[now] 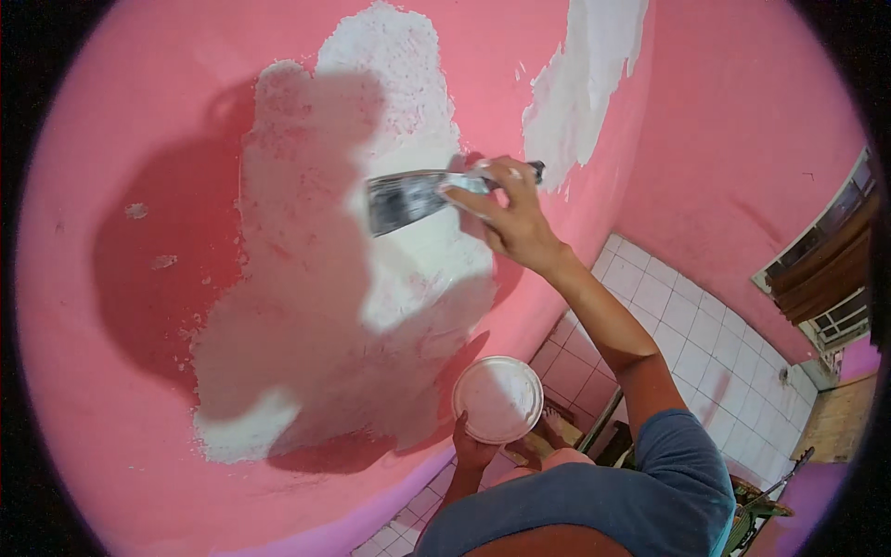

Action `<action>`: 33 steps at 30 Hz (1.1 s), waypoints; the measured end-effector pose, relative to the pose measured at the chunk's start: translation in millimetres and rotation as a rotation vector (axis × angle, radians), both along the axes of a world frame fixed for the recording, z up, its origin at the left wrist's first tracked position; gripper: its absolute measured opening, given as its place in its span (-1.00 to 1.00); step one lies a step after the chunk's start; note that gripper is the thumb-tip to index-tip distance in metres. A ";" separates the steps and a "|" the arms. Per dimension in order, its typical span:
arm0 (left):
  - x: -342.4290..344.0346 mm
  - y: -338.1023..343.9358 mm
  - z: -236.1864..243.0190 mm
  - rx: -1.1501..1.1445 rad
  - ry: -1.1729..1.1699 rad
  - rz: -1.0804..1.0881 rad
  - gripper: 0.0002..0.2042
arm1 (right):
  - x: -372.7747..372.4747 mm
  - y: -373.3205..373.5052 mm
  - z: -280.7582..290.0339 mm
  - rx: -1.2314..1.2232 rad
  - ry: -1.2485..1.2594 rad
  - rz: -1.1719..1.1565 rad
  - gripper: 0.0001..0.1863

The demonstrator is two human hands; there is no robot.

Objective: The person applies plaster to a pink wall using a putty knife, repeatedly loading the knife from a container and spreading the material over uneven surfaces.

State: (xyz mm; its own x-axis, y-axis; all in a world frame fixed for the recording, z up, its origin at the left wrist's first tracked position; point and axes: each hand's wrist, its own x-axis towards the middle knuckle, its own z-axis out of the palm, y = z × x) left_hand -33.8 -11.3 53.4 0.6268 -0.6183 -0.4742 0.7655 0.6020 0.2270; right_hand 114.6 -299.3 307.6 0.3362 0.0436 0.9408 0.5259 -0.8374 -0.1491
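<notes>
My right hand [513,218] is closed round the handle of a wide putty knife [404,201]. Its broad metal blade, smeared with white filler, lies against or just off the wall; which, I cannot tell. White smears mark my fingers too. Behind the blade spreads a large rough patch of white filler [306,232] on the pink wall [167,111]. Lower down, my left hand [473,444] grips the edge of a round white lid or tub [497,399] with a raised rim, held level near the wall. Most of the left fingers are hidden beneath it.
A second filler patch [585,88] runs up the wall near the corner. My shadow falls over much of the large patch. Below are pale floor tiles [691,339] and my bare feet on something yellowish. A window [835,251] with a brown curtain is at far right.
</notes>
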 end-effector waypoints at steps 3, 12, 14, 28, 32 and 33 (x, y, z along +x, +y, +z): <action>0.4 -9.1 20.4 0.089 -0.074 0.002 -0.35 | 8.0 7.9 6.2 -0.063 -0.041 0.013 -0.39; -6.7 13.3 -13.1 -0.006 0.028 0.025 -0.35 | -5.7 -25.5 -70.0 0.222 0.086 -0.221 -0.37; -9.3 12.7 -7.6 -0.006 0.065 0.021 -0.35 | -4.0 -10.2 -53.5 0.170 0.065 -0.126 -0.36; -7.7 13.5 -13.4 -0.022 0.072 -0.002 -0.36 | -5.1 -22.3 -107.0 0.272 0.165 -0.216 -0.34; -4.5 7.2 -8.4 0.043 -0.005 0.007 -0.36 | 5.9 6.1 -42.4 0.182 0.004 -0.070 -0.34; -2.8 8.1 -13.5 0.037 0.016 0.019 -0.36 | 8.3 9.3 -35.5 0.117 -0.012 -0.028 -0.34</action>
State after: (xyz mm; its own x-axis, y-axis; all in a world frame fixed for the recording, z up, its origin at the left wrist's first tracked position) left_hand -36.6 -3.3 39.9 0.6302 -0.5882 -0.5068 0.7580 0.6075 0.2376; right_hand 122.8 -290.0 272.1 0.3246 -0.0759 0.9428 0.5046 -0.8292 -0.2404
